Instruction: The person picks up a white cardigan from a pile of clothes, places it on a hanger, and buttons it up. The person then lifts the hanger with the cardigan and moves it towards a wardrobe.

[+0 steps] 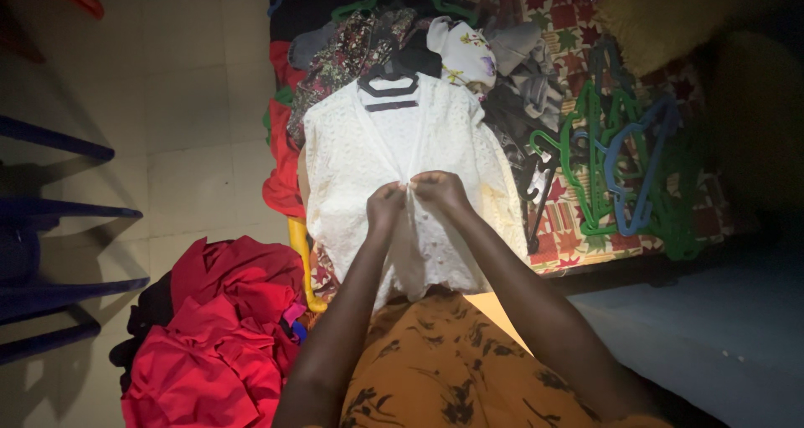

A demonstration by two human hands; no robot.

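Observation:
A white eyelet blouse (352, 164) lies spread front-up on a bed, hung on a black hanger (389, 91) whose bar shows at the neckline. My left hand (385, 206) and my right hand (440, 190) meet at the middle of the blouse's front opening. Both pinch the two front edges together at about chest height. My forearms reach up from my lap, which is covered by an orange skirt with dark flowers (452, 361).
A heap of mixed clothes (377, 43) lies behind the blouse. Green and blue plastic hangers (624, 164) are piled at the right on a patterned bedspread (578, 227). Red clothes (222, 327) sit heaped at the lower left. Blue chair legs (59, 219) stand on the tiled floor.

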